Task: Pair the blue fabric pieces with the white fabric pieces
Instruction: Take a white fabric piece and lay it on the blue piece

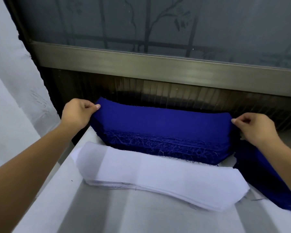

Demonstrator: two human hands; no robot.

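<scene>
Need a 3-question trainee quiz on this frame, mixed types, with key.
1. True or false: the white stack lies nearer the person than the blue stack.
2. What does the left hand pinch? A: the blue stack's left end. B: the white stack. C: nothing.
3. Fill in: the right hand pinches the blue stack's ___ end.
Key: 1 true; 2 A; 3 right.

Frosted window (175, 22) with branch shadows, metal sill (158, 64), pale curtain (10, 81) at left, white-covered table (107, 212)
</scene>
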